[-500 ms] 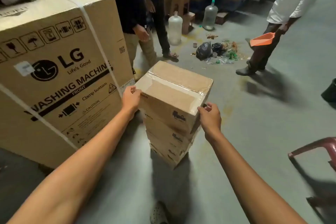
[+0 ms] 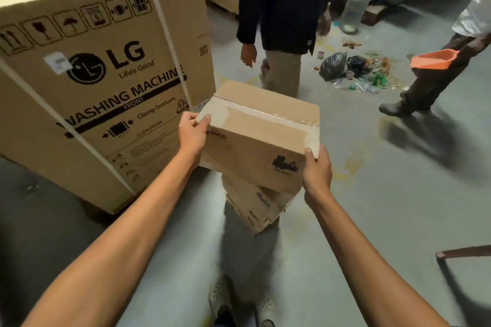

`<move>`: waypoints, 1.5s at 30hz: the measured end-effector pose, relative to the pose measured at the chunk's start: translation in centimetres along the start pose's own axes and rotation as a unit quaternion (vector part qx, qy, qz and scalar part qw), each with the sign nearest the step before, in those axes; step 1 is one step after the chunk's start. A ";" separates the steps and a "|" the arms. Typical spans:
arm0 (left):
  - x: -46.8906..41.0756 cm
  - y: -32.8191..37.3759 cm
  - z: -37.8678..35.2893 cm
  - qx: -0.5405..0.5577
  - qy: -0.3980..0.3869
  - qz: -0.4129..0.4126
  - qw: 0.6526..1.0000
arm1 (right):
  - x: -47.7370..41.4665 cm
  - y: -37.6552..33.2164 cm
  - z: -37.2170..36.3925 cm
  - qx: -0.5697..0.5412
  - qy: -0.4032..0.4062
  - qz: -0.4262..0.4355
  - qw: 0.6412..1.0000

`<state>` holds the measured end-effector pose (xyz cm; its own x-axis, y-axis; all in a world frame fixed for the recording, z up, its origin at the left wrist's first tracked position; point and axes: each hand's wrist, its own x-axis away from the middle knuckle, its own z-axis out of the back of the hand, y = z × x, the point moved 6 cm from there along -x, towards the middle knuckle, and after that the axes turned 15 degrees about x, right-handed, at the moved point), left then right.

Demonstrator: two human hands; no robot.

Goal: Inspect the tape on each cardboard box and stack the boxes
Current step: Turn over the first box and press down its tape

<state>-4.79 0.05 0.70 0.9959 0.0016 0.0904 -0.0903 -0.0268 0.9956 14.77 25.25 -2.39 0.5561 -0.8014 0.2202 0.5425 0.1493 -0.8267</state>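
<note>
Grips the top cardboard box (image 2: 260,135) at both near corners: left hand (image 2: 192,133) curled over the left corner with thumb on the lid, right hand (image 2: 316,170) wrapped round the right corner. Holds it skewed above the stack of boxes (image 2: 255,207), just right of the washing machine carton (image 2: 93,82). Shows clear tape (image 2: 265,114) across the lid and down the right end. Far right: an orange dustpan (image 2: 422,61) beside litter (image 2: 366,71).

Washing-machine carton (image 2: 101,82) close left.
</note>
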 end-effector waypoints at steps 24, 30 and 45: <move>37.4 2.8 47.3 0.067 0.660 -0.075 0.745 | 37.0 -14.2 -29.9 0.070 -0.510 0.305 0.801; 45.1 2.3 59.3 0.104 0.728 -0.081 0.673 | 52.4 -15.8 -37.1 0.090 -0.562 0.350 0.744; 55.5 4.9 78.5 0.105 0.787 -0.121 0.596 | 78.7 -20.5 -47.5 0.079 -0.702 0.539 0.459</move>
<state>50.36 -78.43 8.48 -0.2732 0.9617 0.0227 0.2229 0.0403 0.9740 17.51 -68.45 7.29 0.3532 0.9333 -0.0644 -0.5464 0.1499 -0.8240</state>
